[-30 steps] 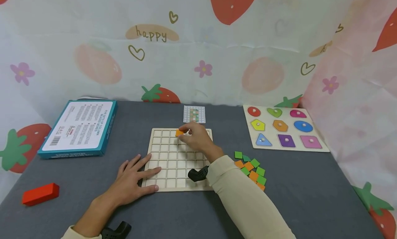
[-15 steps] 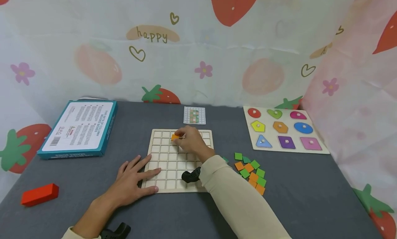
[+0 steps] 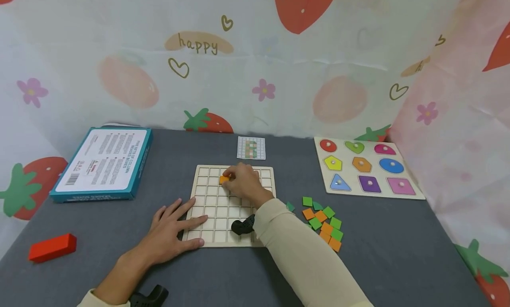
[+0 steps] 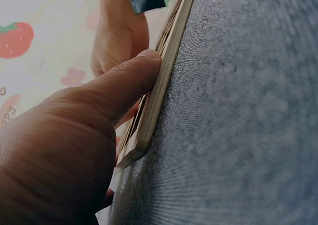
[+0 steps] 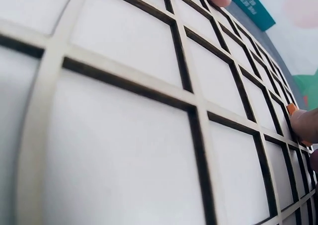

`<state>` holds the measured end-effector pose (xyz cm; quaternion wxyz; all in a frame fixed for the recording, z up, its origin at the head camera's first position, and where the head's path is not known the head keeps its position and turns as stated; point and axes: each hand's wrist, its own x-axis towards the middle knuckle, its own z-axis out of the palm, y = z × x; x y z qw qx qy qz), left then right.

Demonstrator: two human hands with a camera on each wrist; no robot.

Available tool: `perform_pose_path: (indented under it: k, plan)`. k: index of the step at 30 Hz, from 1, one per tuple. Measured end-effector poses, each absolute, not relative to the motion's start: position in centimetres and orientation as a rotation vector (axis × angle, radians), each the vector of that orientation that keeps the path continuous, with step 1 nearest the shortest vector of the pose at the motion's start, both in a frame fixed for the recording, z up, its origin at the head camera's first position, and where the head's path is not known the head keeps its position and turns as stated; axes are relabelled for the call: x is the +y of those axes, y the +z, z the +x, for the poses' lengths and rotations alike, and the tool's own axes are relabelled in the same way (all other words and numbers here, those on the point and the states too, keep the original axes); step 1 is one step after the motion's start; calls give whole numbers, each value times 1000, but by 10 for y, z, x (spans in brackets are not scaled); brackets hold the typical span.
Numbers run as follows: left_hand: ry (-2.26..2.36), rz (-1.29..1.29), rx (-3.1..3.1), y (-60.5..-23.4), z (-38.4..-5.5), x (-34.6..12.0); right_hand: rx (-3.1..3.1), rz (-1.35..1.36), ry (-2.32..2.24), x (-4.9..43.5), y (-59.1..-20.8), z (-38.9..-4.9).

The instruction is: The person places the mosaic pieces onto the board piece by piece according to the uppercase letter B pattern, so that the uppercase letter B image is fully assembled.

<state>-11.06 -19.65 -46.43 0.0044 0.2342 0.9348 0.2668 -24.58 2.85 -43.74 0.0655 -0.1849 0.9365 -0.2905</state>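
Observation:
A pale wooden grid board lies on the grey table, its square cells framed by thin raised ridges. My left hand rests on the board's left side with fingers spread; in the left wrist view the thumb presses on the edge. Over the upper part of the grid, my right hand pinches an orange square tile between thumb and fingers. In the right wrist view the tile shows at the fingertips, close over a cell; the fingers hide part of it.
Loose green and orange tiles lie right of the board. A small pattern card sits behind it. A shape puzzle stands back right, a teal-edged box back left, and a red block front left.
My right hand has moved slightly left and toward me over the grid with the orange tile. My left hand has stayed on the board's edge.

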Motion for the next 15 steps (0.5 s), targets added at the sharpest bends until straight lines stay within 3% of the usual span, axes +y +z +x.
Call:
perform_pose_path:
  k: [15]
  plan:
    - [827, 723, 2926, -463, -110, -196, 2830, -547, -810, 28, -435, -246]
